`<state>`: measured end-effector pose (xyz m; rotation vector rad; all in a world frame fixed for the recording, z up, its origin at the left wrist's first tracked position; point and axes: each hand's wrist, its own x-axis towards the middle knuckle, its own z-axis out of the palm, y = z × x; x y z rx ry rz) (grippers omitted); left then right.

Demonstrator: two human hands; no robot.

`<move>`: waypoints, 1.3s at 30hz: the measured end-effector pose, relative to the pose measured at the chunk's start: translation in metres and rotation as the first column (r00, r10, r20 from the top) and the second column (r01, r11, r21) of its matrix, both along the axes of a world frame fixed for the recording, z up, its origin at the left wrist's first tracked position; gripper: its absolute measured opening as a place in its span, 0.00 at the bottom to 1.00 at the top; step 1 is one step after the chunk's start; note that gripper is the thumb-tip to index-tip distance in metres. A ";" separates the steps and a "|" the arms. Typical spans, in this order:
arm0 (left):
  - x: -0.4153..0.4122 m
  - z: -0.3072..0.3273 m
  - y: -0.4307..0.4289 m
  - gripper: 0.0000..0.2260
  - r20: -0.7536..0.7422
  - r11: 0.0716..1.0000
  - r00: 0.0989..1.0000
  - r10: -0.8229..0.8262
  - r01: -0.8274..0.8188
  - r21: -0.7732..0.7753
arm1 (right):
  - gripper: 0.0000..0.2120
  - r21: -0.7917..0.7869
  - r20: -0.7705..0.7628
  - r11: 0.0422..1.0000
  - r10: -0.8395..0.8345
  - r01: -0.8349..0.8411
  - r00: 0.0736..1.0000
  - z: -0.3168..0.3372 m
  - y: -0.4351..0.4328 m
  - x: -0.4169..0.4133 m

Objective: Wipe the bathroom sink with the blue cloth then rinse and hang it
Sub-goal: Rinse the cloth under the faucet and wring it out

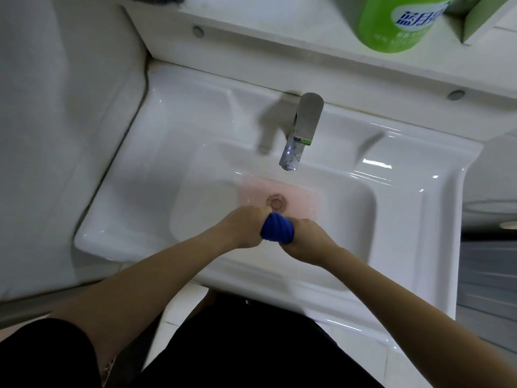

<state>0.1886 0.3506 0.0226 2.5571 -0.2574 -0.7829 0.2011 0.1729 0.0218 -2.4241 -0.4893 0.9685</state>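
The left hand and the right hand meet over the near part of the basin, each a closed fist wrapped round one end of the blue cloth. Only the short middle stretch of the cloth shows between the two fists. It is bunched into a thick roll with slanting spiral ridges across it. Its long axis runs left to right from one fist to the other, with the right end a little nearer than the left. Both ends are hidden inside the hands. The cloth is held above the basin floor, just near of the drain.

The sink is white and glossy. In its bowl lies a pale pink mat, flat on the bottom around the drain. The chrome faucet stands at the far rim, its spout pointing toward the near side over the mat. Whether water runs from it I cannot tell.

Farther back a white shelf runs along the wall. On it, to the right, is a green bottle with a blue and white label, cut off by the frame's top edge.
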 end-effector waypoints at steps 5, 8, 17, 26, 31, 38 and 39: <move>0.006 0.019 0.019 0.27 0.037 0.989 0.999 0.022 -0.016 -0.146 | 0.19 0.207 -0.223 0.933 -0.248 0.295 0.943 0.034 -0.006 0.005; 0.002 0.043 0.029 0.34 0.024 0.946 0.967 0.253 -0.242 -0.218 | 0.21 0.277 -0.236 0.878 -0.333 0.391 0.913 0.064 -0.012 0.001; -0.019 0.076 -0.016 0.19 -0.860 -0.052 0.480 0.172 -0.868 -0.494 | 0.03 0.549 -0.158 0.686 -0.476 0.477 0.865 0.098 -0.009 -0.036; -0.034 0.092 -0.018 0.16 -0.714 -0.036 0.623 0.319 -0.745 -0.666 | 0.19 0.396 -0.834 0.280 -0.290 0.875 0.470 0.104 -0.016 -0.040; -0.028 0.107 -0.015 0.15 -0.598 0.057 0.659 0.455 -0.692 -0.720 | 0.20 0.429 -0.878 -0.025 -0.246 0.903 0.410 0.108 -0.011 -0.031; -0.028 0.109 -0.026 0.17 -0.097 0.474 0.756 0.647 -0.498 -0.726 | 0.11 0.582 -0.677 0.090 -0.497 0.808 0.543 0.111 -0.003 -0.030; -0.031 0.110 -0.032 0.16 -0.113 0.476 0.786 0.607 -0.474 -0.740 | 0.11 0.598 -0.655 0.092 -0.516 0.796 0.552 0.109 -0.001 -0.031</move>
